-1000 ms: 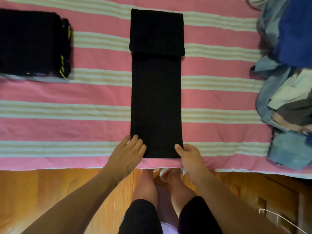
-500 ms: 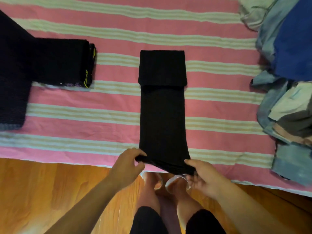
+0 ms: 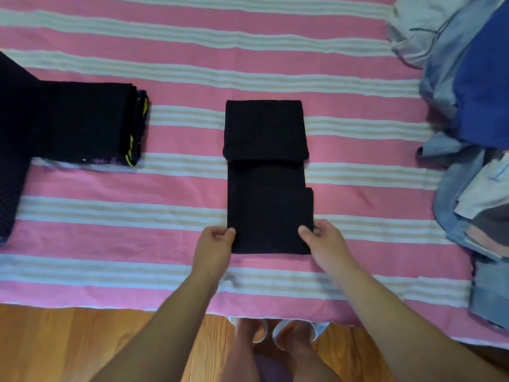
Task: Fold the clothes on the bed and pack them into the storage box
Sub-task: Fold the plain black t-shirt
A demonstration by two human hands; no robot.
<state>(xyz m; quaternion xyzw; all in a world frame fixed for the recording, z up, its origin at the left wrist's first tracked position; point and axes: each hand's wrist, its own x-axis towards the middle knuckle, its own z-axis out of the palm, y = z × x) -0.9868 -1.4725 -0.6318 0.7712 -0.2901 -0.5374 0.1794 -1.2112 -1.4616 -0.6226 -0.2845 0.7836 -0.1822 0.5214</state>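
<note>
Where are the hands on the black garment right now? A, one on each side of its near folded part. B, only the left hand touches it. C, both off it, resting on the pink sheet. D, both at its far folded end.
A: the left hand and right hand each pinch a side edge of the black garment at its near fold.

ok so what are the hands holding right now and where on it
Both hold the black garment: the left hand pinches the left edge of its near folded part, and the right hand pinches the right edge.
</note>
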